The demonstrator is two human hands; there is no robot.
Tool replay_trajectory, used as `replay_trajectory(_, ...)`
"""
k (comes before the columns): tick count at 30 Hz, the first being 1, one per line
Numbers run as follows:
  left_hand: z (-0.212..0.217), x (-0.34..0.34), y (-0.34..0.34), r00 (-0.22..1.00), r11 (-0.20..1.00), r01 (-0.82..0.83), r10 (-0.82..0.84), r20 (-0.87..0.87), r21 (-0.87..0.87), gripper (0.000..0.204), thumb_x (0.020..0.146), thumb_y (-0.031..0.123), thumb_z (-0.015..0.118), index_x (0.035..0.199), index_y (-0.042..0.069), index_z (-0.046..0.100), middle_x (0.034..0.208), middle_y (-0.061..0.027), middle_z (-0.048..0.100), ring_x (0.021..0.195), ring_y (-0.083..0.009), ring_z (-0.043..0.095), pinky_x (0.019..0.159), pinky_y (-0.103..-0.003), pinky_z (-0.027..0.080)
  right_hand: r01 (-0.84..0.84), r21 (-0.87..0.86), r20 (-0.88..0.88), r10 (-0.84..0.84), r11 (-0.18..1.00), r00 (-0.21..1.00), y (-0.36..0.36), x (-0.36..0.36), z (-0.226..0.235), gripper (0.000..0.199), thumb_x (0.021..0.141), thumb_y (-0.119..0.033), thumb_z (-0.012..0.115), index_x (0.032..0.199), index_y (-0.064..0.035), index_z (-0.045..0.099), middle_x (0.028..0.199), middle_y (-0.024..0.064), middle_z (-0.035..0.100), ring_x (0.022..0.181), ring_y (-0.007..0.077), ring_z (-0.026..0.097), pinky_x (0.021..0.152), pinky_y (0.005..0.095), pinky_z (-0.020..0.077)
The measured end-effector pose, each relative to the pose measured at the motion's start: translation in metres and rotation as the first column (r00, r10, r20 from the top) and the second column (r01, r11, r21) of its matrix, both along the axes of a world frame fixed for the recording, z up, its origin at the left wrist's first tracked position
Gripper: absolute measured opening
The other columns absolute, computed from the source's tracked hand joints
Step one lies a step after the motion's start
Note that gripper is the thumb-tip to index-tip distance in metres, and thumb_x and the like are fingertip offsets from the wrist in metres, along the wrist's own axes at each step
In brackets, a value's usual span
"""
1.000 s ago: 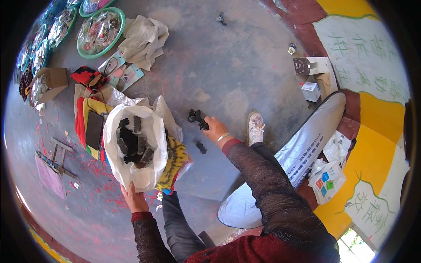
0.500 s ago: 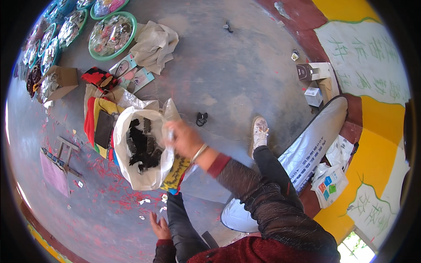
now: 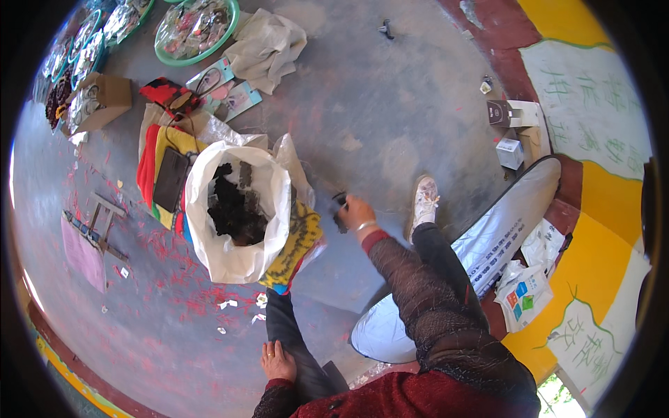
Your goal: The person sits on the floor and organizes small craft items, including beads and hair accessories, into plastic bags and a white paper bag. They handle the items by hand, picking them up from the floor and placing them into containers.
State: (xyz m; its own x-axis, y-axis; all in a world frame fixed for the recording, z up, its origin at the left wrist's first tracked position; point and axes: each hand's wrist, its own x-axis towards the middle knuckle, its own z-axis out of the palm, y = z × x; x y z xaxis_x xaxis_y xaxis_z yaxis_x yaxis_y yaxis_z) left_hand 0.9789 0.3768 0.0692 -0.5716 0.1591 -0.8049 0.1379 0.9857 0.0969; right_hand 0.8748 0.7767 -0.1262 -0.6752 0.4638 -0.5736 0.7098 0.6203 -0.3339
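While fingers (image 3: 346, 207) enclose dark object (image 3: 339, 210), floor-level

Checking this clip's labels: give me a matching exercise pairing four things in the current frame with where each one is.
Things:
1. right hand
2. left hand
3. white bag
4. green tray

Places:
A. far end of the floor, holding wrapped items
B. resting on the person's own dark trouser leg
C. on the floor, mouth open, dark pieces inside
D. stretched out right of the bag, closed on a small dark object

Pairs: 1-D, 2-B, 3-C, 4-A
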Motion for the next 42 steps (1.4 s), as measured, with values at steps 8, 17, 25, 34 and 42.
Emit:
replay_trajectory(8,-0.004,-0.003,0.0,0.999,0.999,0.04,-0.04,-0.02,0.005,0.038,0.077,0.016,0.048,0.112,0.002,0.053,0.123,-0.0204,0.047,0.122,-0.0364,0.034,0.099,-0.046,0.027,0.216,0.017,0.172,-0.216,0.976,0.961,-0.046,0.029,-0.034,0.016,0.077,-0.015,0.052,0.091,-0.009,0.053,0.079,0.0183,0.062,0.076,0.0376,0.059,0.069,0.0463,0.0462)
replay_trajectory(17,0.004,0.0,0.016,0.999,0.999,-0.021,0.023,-0.049,0.025,0.032,0.077,0.016,0.048,0.105,0.003,0.057,0.12,-0.019,0.049,0.118,-0.0368,0.039,0.096,-0.046,0.031,0.42,-0.281,-0.622,-0.497,0.863,0.605,-0.033,-0.087,0.138,0.019,0.072,-0.016,0.063,0.085,-0.0043,0.056,0.071,0.0128,0.06,0.063,0.0254,0.06,0.057,0.0326,0.0463)
replay_trajectory(25,0.021,-0.034,0.055,0.996,0.994,-0.018,0.028,-0.089,0.106,0.031,0.074,0.013,0.051,0.102,0.001,0.056,0.112,-0.0209,0.052,0.114,-0.0396,0.041,0.095,-0.048,0.033,-0.326,-0.304,-0.612,0.079,0.895,0.787,-0.04,-0.104,0.166,0.021,0.078,-0.026,0.058,0.086,-0.0094,0.049,0.087,0.0104,0.055,0.079,0.0324,0.057,0.064,0.0408,0.0451)
replay_trajectory(34,0.011,-0.032,0.088,0.974,0.98,0.073,-0.03,-0.225,0.187,0.025,0.073,0.018,0.056,0.091,0.0,0.059,0.104,-0.0233,0.055,0.097,-0.0408,0.05,0.084,-0.045,0.042,0.113,0.191,-0.213,-0.071,0.975,0.974,0.245,-0.085,0.054,0.028,0.077,-0.027,0.052,0.095,-0.007,0.059,0.094,0.0172,0.06,0.091,0.0348,0.055,0.078,0.043,0.045)
replay_trajectory(42,-0.012,-0.014,0.135,0.971,0.982,0.069,-0.026,-0.24,0.174,0.028,0.072,0.017,0.055,0.092,-0.002,0.058,0.098,-0.0247,0.056,0.09,-0.0419,0.052,0.081,-0.048,0.043,0.348,0.36,0.14,-0.419,0.865,0.897,0.451,-0.017,0.027,0.046,0.075,-0.032,0.054,0.113,-0.0076,0.052,0.111,0.0213,0.052,0.102,0.0355,0.052,0.088,0.0406,0.0429)
